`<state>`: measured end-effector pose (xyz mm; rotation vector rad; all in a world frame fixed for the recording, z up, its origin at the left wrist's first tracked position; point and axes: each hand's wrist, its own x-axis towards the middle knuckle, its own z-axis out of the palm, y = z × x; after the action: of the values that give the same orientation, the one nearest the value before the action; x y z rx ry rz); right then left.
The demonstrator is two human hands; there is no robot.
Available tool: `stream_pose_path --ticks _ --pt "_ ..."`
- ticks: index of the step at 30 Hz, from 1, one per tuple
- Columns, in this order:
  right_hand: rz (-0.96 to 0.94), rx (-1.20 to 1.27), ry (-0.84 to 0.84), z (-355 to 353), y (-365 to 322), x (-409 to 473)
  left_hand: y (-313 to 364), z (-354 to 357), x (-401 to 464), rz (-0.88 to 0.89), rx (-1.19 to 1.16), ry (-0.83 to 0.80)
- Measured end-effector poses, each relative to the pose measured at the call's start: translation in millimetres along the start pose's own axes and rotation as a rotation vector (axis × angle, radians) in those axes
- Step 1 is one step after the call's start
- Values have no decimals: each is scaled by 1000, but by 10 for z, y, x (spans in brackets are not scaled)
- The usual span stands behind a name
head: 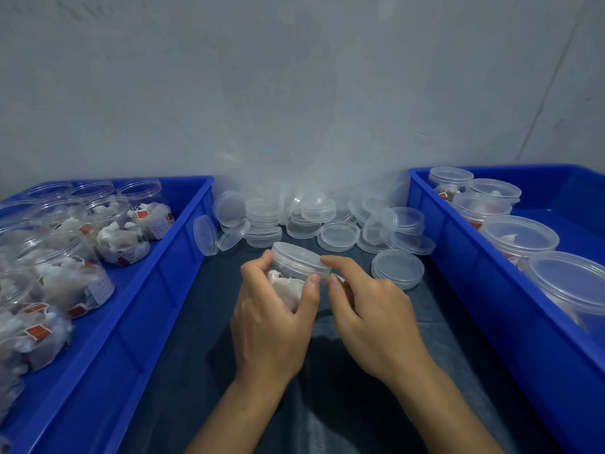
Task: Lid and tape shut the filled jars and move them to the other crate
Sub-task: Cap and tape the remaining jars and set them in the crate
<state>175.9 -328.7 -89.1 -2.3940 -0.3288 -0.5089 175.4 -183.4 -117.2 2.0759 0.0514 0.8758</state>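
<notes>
A clear plastic jar (288, 283) filled with white sachets is tilted away from me above the dark cloth, a clear lid (299, 258) on its mouth. My left hand (271, 317) grips the jar's body, thumb near the lid's edge. My right hand (370, 312) touches the lid's right rim with its fingertips. The left blue crate (183, 253) holds several open filled jars (122, 239). The right blue crate (458, 267) holds several lidded jars (519, 237).
A heap of loose clear lids (314, 217) lies at the back of the cloth against the grey wall. One lid (397, 268) lies flat just right of my hands. Dark cloth (196, 339) covers the table between the crates.
</notes>
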Motion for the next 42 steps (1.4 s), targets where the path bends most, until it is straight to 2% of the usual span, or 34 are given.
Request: stream_pose_path --ticks 6,9,15,20,35,38,42 --pt "-23 74 -81 -41 9 -3 -48 30 53 -6 46 -11" --pt "-63 100 -116 -27 61 6 -75 0 101 -36 -23 -13" --pt "-73 171 -30 -11 113 57 -147 -53 184 -104 -152 -20" --pt "-21 68 -30 -44 220 97 -111 -59 177 -135 -220 -74" --pt "-23 62 -46 -71 223 97 -92 -136 238 -313 -440 -292" --pt "-23 76 -26 -71 205 82 -48 -165 233 -267 -365 -318" --pt "-12 78 -26 -77 152 64 -1 -213 245 -144 -37 -329"
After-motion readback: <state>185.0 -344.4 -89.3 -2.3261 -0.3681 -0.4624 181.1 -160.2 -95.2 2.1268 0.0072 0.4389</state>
